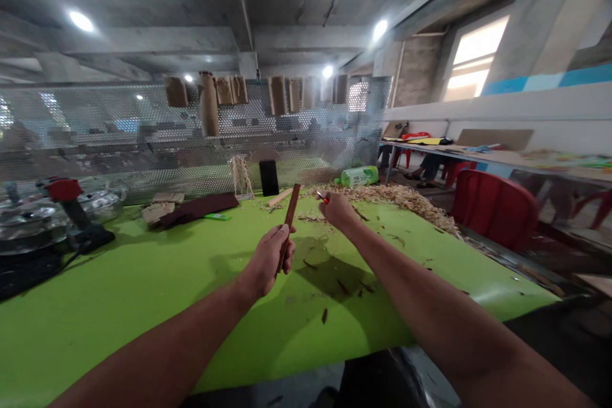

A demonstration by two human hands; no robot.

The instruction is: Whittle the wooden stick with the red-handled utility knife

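My left hand [270, 261] is wrapped round a narrow reddish-brown wooden strip [292, 205], which tilts up and away above the green tabletop [191, 306]. To the right of the strip's upper end, my right hand [338, 210] is closed on a small knife [320, 195]. Its short blade points left toward the strip, apart from it, and a bit of red handle shows at the fingers. Dark brown shavings [342, 285] lie scattered on the green surface beneath both hands.
Pale wood shavings [411, 201] heap along the right back edge, near a green plastic bottle [358, 176]. A black phone [268, 178] leans against the perforated metal screen [157, 159]. Brown cloth [201, 209] and a red-and-black power tool [71, 204] are leftward; a red chair [495, 209] stands right.
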